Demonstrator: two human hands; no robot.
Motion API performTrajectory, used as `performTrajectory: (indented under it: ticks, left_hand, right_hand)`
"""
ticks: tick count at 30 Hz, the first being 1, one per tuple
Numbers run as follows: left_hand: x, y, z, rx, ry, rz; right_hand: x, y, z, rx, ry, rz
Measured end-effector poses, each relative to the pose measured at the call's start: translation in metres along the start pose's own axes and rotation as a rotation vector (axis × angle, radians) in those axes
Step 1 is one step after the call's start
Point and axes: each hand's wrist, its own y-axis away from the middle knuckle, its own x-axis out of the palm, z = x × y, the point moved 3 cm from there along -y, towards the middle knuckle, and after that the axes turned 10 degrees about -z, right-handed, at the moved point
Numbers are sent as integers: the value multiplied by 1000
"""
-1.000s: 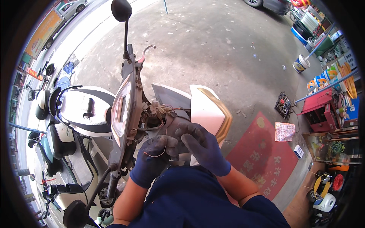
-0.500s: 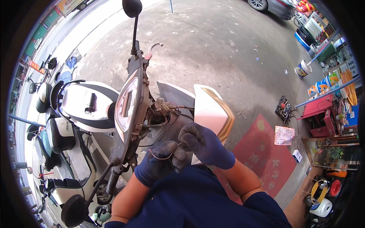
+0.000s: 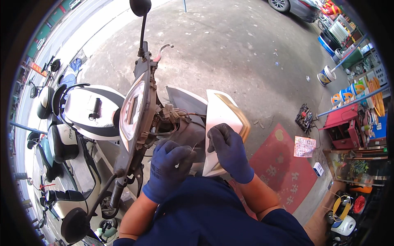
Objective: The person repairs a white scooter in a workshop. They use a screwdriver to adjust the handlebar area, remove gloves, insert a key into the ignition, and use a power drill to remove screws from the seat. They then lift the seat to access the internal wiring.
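The scooter's head point(image 3: 141, 110) stands stripped of its front cover, the instrument panel tilted on edge and a tangle of wiring with pale connectors point(image 3: 172, 117) bare behind it. The left hand point(image 3: 168, 170), in a blue glove, is curled shut just below that wiring, its grip pinching a thin wire point(image 3: 193, 146) that rises from the fingertips. The right hand point(image 3: 227, 149), gloved the same, lies with its grip closed over the edge of the white front panel point(image 3: 223, 112), which has a tan-gold rim and leans just beside the wiring.

Left of the handlebar, other parked scooters point(image 3: 82, 110) crowd close, touching range of the mirror stalks; ahead and to the right the concrete floor point(image 3: 246, 49) lies broad.

A red mat point(image 3: 283, 172) with pale motifs lies at the right, a white printed sheet point(image 3: 304, 146) on its far corner, a small blue-white box point(image 3: 318, 168) near it. A white-and-blue bucket point(image 3: 326, 76) stands beyond, by a red tool cart point(image 3: 342, 127).
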Motion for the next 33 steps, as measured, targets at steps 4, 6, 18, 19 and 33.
performTrajectory:
  ticks: [4,6,18,19,33]
  left_hand:
    - [-1,6,14,-640,512,250]
    - [2,14,17,-1063,901,302]
    - [4,15,13,-762,573,255]
    - [2,10,9,-564,408,220]
    - [-2,5,10,-342,88,-141]
  right_hand:
    - [-15,-1,14,-115,-249,196]
    - [-12,0,20,-217,-206,366]
    - [7,-3,1,-130,55,306]
    - [6,-2,1,-153,85,277]
    - [0,23,-2,-190,-157,272]
